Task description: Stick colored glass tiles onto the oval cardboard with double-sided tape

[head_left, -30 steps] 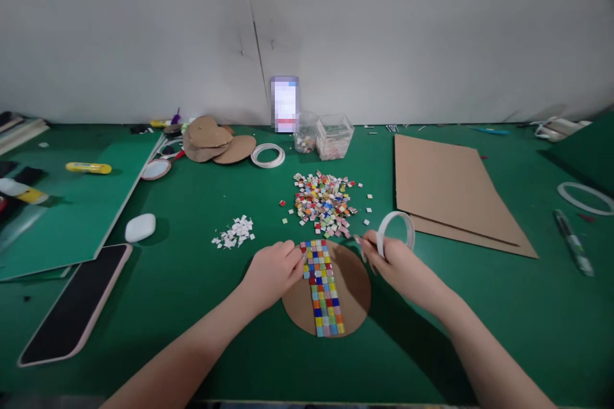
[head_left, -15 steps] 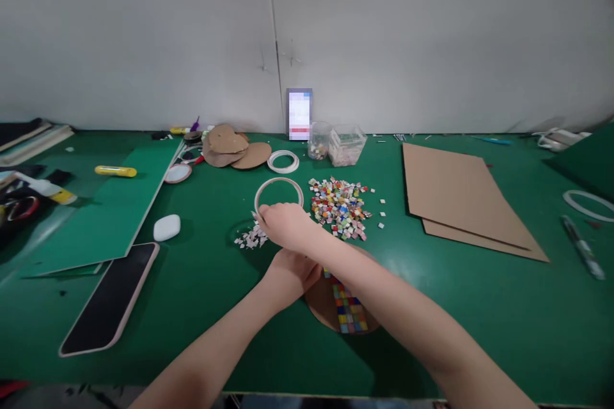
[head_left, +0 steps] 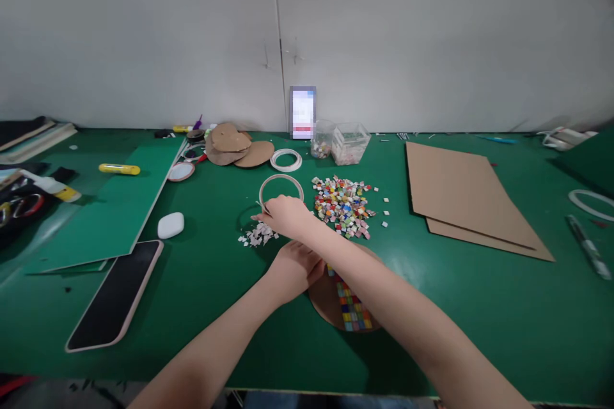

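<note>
My right hand (head_left: 286, 214) crosses over my left and is closed on a thin white roll of tape (head_left: 281, 177), a ring raised on its edge above the table. Below it, my left hand (head_left: 296, 268) is closed, its fingertips partly hidden behind my right wrist; what they pinch cannot be seen. It lies at the left edge of a round cardboard disc (head_left: 325, 299). Rows of coloured mosaic tiles (head_left: 354, 310) run across this disc, partly covered by my right forearm. White paper scraps (head_left: 259, 234) lie just left of my hands.
Loose mosaic tiles (head_left: 341, 204) are heaped beyond my hands. Behind stand clear containers (head_left: 350, 144), a lit phone (head_left: 302, 115), another tape ring (head_left: 286, 160) and cardboard discs (head_left: 230, 144). Cardboard sheets (head_left: 460, 192) lie right; a dark phone (head_left: 115, 297) and white case (head_left: 171, 225) lie left.
The whole view has shifted slightly. My right hand, with the tape roll, has turned a little and its fingertips reach further left. My left hand stays by the disc.
</note>
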`<state>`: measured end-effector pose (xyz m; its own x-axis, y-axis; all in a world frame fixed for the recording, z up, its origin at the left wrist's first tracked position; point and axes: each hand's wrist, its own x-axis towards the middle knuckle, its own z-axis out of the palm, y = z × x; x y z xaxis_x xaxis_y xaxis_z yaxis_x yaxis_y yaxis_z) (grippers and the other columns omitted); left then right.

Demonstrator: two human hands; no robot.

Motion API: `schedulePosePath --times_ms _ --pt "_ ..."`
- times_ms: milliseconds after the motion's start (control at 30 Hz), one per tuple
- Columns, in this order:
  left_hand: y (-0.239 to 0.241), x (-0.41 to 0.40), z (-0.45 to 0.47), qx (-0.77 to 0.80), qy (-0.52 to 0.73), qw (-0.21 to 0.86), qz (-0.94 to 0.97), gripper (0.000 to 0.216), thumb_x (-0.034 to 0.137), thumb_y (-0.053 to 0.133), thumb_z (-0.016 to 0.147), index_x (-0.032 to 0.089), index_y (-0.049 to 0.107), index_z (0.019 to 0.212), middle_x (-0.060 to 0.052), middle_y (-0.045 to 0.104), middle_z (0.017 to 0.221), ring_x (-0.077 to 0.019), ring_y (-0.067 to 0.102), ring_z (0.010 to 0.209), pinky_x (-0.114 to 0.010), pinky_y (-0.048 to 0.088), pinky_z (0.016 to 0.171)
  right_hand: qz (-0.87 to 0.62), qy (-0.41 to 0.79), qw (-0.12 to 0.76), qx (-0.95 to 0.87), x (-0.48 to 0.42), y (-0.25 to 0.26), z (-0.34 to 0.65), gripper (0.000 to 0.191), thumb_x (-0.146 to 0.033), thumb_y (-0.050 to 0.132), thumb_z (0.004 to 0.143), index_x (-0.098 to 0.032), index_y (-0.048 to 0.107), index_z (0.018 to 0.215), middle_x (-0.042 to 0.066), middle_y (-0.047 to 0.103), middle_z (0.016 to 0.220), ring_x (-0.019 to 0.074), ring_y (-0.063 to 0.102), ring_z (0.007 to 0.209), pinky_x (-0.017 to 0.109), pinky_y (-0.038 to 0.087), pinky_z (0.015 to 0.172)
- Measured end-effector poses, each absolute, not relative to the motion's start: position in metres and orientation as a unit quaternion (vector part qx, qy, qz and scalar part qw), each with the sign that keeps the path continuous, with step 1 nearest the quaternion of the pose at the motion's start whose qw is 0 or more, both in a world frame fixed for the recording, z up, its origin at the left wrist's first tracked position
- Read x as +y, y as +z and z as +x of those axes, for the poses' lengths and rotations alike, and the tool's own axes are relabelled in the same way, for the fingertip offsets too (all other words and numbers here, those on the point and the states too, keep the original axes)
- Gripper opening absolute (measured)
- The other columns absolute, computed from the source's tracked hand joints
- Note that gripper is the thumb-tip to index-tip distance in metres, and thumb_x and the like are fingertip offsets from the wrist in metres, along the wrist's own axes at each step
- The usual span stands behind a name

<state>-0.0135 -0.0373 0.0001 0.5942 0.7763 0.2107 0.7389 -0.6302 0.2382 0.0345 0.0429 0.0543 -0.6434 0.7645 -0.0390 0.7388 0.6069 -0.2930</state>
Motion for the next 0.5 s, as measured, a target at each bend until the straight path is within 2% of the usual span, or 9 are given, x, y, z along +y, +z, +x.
schedulePosePath --times_ms 67,200,267,400,500 --pt "0.001 -0.037 -0.013 0.429 0.143 0.063 0.890 0.019 0.018 0.043 0.080 0.015 0.062 0.082 -0.008 0.067 0.086 -0.0225 0.061 0.087 -0.035 0.049 0.078 -0.421 0.151 0.049 -0.893 0.043 0.053 0.035 0.031 -0.039 0.044 0.086 -0.016 0.064 0.084 0.011 0.068 0.083 0.0242 0.064 0.079 0.028 0.045 0.060" --pt "0.001 -0.037 -0.013 0.436 0.137 0.061 0.887 0.018 0.019 0.044 0.080 0.014 0.061 0.078 -0.008 0.067 0.083 -0.0231 0.061 0.083 -0.035 0.049 0.075 -0.407 0.175 0.058 -0.895 0.044 0.051 0.037 0.011 -0.027 0.056 0.079 -0.021 0.064 0.081 0.004 0.068 0.081 0.0194 0.063 0.076 0.023 0.042 0.058" --pt "0.001 -0.037 -0.013 0.434 0.139 0.061 0.888 0.018 0.019 0.044 0.080 0.015 0.061 0.077 -0.008 0.066 0.082 -0.0224 0.061 0.083 -0.035 0.049 0.074 -0.405 0.182 0.065 -0.893 0.043 0.051 0.038 0.010 -0.027 0.056 0.079 -0.021 0.064 0.079 0.003 0.068 0.080 0.0181 0.063 0.074 0.022 0.040 0.056" --pt "0.001 -0.037 -0.014 0.426 0.140 0.064 0.892 0.019 0.019 0.042 0.082 0.015 0.059 0.077 -0.006 0.064 0.080 -0.0204 0.060 0.081 -0.033 0.047 0.074 -0.419 0.181 0.091 -0.885 0.041 0.058 0.041 0.029 -0.037 0.044 0.087 -0.017 0.062 0.076 0.006 0.066 0.076 0.0181 0.062 0.070 0.022 0.036 0.051" --pt "0.003 -0.038 -0.014 0.426 0.121 0.063 0.894 0.021 0.019 0.039 0.085 0.016 0.058 0.075 -0.004 0.061 0.074 -0.0170 0.059 0.072 -0.029 0.046 0.066 -0.425 0.181 0.117 -0.879 0.039 0.071 0.056 0.044 -0.043 0.028 0.093 -0.016 0.059 0.075 0.006 0.064 0.070 0.0149 0.059 0.061 0.021 0.031 0.047"
